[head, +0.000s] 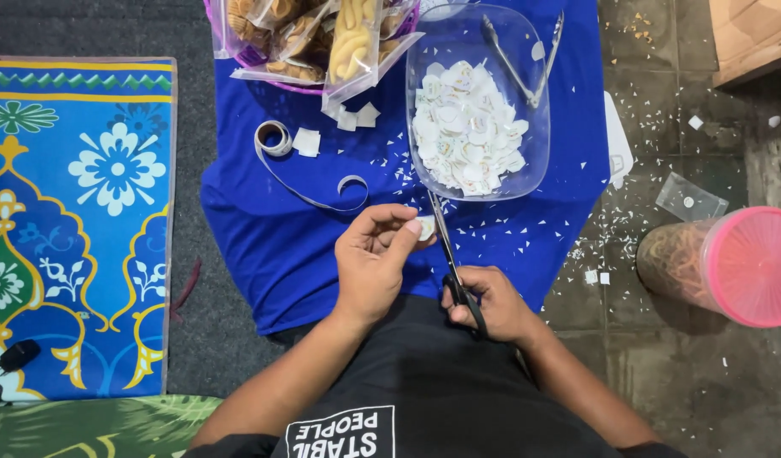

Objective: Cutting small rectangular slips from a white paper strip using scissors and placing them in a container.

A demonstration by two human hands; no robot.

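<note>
Clear snack bags (323, 38) top; white round labels (467, 127) fill clear tray (526, 165).

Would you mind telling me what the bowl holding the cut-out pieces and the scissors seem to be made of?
The bowl looks like clear plastic, glossy: the blue cloth shows through its wall, and its rim catches highlights. The scissors appear to have thin metal blades with a dull grey sheen and black handles, probably plastic, held in the right hand. The pieces inside look like white paper, matte and flat.

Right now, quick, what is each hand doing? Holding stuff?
Left hand: fingers closed, pinching a small white paper sticker.
Right hand: fingers closed through the handles of black scissors, blades at the sticker.
</note>
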